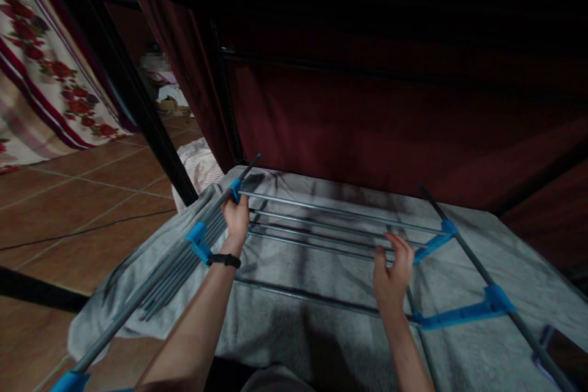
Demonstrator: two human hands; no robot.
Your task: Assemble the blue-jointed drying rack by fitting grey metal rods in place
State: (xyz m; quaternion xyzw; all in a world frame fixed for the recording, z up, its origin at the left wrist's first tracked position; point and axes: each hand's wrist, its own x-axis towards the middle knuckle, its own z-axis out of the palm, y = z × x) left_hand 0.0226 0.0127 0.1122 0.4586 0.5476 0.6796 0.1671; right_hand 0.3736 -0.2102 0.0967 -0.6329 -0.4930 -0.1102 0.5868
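Observation:
A rack frame of grey metal tubes [321, 211] with blue plastic joints lies across the bed in front of me. My left hand [236, 214], with a black wristband, is closed around the upper left blue connector [236, 188], where a crosswise tube meets the side pole; part of the grip is hidden. My right hand [394, 266] is beside the right ends of the crosswise tubes, thumb and fingers apart. Its fingertips are close to a tube; I cannot tell whether they touch. Just right of it is a blue bracket [434, 245] on the right side pole [475, 263].
Several loose grey tubes [184, 266] lie bundled under the left pole on the grey blanket [285, 331]. A dark phone-like object [563, 349] lies at lower right. Black bed posts [142, 110] and a dark red curtain [367, 128] surround the bed. Tiled floor [92, 196] is at left.

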